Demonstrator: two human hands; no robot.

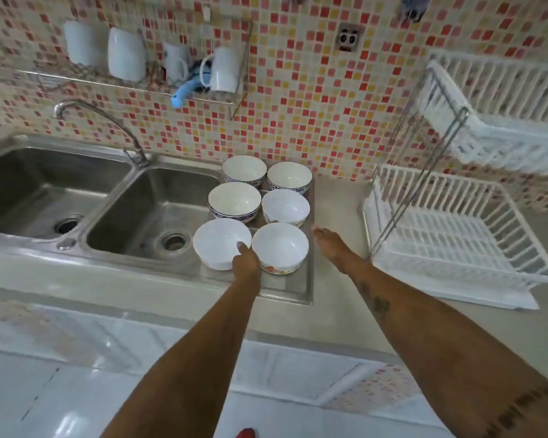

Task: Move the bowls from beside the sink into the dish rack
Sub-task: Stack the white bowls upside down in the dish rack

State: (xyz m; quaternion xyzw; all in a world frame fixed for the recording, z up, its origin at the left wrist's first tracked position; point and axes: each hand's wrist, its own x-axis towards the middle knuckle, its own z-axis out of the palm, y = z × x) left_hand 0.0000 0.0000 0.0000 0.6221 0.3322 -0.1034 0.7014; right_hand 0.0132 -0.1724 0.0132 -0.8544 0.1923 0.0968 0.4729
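Several white bowls stand in two columns on the steel drainboard (285,289) right of the sink. The near-left one is a plain white bowl (217,245). My left hand (246,263) is between the two nearest bowls, thumb hooked over the plain bowl's right rim; its fingers are hidden below. The near-right bowl (280,246) has a flowered band. My right hand (329,248) is stretched out flat just right of it, holding nothing. The two back bowls (244,169) and the middle-left bowl (234,199) have blue patterned outsides. The white two-tier dish rack (456,235) at the right holds no dishes.
A double steel sink (152,213) with a curved faucet (108,121) lies to the left. White cups (127,58) hang on a wall shelf above it. A strip of bare counter (339,200) separates the bowls from the rack. A wall socket (348,37) sits on the tiles.
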